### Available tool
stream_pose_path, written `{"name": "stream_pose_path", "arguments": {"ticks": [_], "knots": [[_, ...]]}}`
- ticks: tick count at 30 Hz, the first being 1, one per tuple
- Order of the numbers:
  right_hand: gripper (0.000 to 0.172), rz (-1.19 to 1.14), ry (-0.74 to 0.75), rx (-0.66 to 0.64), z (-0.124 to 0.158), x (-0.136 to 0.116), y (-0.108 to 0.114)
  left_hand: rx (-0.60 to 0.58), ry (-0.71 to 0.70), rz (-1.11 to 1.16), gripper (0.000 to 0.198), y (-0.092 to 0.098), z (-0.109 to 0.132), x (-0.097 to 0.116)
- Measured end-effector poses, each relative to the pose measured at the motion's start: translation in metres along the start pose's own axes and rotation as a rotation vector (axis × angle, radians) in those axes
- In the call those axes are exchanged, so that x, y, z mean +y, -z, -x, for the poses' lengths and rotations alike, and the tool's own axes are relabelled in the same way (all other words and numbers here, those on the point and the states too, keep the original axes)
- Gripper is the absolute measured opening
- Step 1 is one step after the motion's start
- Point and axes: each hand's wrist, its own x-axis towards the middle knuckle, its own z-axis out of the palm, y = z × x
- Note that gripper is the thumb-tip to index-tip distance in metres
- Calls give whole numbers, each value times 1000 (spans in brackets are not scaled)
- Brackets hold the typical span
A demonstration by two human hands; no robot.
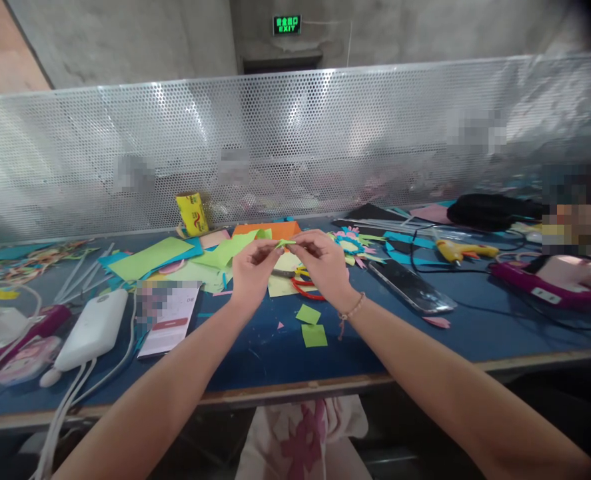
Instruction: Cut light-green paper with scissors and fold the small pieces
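Note:
My left hand (pixel 251 267) and my right hand (pixel 325 263) meet above the blue table (pixel 255 360), both pinching one small piece of light green paper (pixel 285 244) between fingertips. Under the hands lie red-handled scissors (pixel 306 288) on a pale yellow sheet (pixel 281 283). Two small green paper squares (pixel 311 325) lie on the table just in front of my right wrist, which wears a beaded bracelet.
Coloured paper sheets (pixel 150 259) and scraps cover the table's middle and left. A white power bank (pixel 94 328) with cables, a phone (pixel 169 320), another phone (pixel 411 285), a yellow glue gun (pixel 459 251), a yellow tape roll (pixel 191 213). A perforated metal screen (pixel 295 140) stands behind.

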Motion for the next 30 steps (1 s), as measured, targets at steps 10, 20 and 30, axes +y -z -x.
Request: {"name": "stream_pose_path", "arguments": {"ticks": [10,20,30], "knots": [[5,322,177,-19,0,5,1,16,218,228,16,-5,1,-3],[10,450,261,-21,-1,6,3,16,355,366,12,-9,5,4],[9,438,273,-49,0,7,2,3,368,371,14,-9,5,3]]}}
